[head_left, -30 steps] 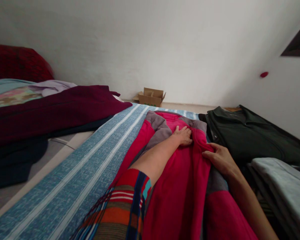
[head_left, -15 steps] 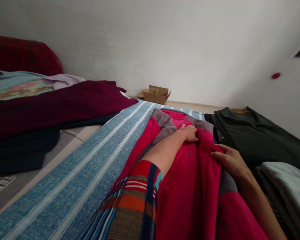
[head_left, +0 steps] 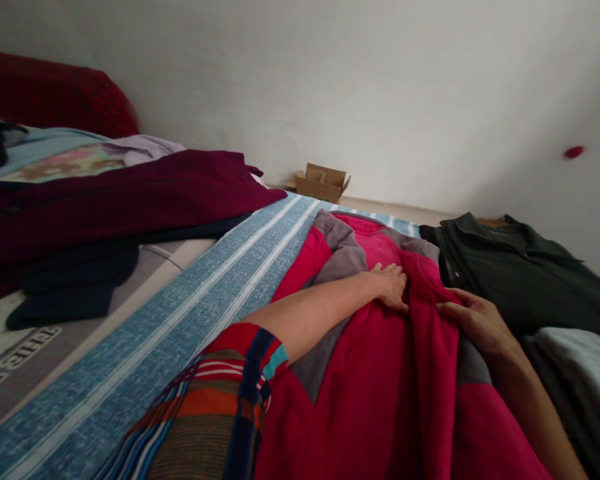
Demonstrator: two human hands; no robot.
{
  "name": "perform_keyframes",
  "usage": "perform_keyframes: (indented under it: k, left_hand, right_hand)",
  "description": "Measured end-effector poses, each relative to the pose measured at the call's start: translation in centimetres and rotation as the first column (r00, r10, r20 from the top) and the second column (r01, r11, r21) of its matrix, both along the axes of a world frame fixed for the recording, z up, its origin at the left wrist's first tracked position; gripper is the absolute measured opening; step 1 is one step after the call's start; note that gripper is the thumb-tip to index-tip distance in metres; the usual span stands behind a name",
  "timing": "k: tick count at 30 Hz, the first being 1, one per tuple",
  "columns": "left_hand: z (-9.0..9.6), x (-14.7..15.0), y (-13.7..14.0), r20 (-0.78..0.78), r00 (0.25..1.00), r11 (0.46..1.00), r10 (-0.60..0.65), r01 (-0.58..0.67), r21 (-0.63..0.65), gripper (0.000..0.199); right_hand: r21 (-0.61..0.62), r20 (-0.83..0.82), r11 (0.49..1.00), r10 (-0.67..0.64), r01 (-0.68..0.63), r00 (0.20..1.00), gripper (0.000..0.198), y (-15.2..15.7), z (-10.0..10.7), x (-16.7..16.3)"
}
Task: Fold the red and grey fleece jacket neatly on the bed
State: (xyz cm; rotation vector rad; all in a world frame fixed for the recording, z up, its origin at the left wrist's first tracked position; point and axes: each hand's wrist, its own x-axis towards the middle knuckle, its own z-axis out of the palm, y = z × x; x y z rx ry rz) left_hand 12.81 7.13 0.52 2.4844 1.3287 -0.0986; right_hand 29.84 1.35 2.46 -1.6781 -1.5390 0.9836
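A pink garment with grey shoulder panels, seemingly a jacket or sweatshirt, is spread on a blue striped bedsheet, its collar end away from me. My left hand lies flat on its upper middle, fingers slightly apart, and my left arm in a multicoloured striped sleeve crosses the left part of the cloth. At the garment's right side, my right hand pinches a lengthwise fold between thumb and fingers. Part of the right grey panel is behind the right hand and wrist.
Dark green folded clothing and a light grey folded cloth lie at the right. Left are a maroon garment, dark navy cloth and a red bundle. An open cardboard box stands by the wall.
My left hand has slid a little toward me down the garment, and its forearm has swung left. My right hand keeps its pinch on the fold. The view has shifted slightly.
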Motion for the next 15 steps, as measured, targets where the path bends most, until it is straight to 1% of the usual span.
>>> perform_keyframes:
  k: [3, 8, 11, 15]
  left_hand:
    - [-0.1, 0.0, -0.7, -0.002, 1.000, 1.000, -0.018, 0.018, -0.024, 0.092]
    - [-0.3, 0.2, -1.8, 0.015, 0.999, 0.999, -0.038, 0.039, -0.030, 0.090]
    - [-0.2, 0.4, -1.5, 0.032, 0.999, 0.998, -0.044, 0.046, -0.041, 0.094]
    - [0.0, 0.5, -0.1, 0.027, 0.998, 0.999, -0.050, 0.050, 0.001, 0.093]
  right_hand:
    - [0.011, 0.008, 1.000, -0.012, 0.012, 1.000, 0.036, 0.0, 0.1, 0.0]
    - [0.009, 0.021, 1.000, 0.001, -0.001, 1.000, 0.035, -0.1, 0.2, -0.2]
    - [0.013, 0.028, 1.000, -0.012, 0.011, 1.000, 0.036, 0.0, 0.1, -0.1]
    - [-0.028, -0.030, 1.000, -0.007, 0.006, 1.000, 0.039, 0.2, -0.1, 0.1]
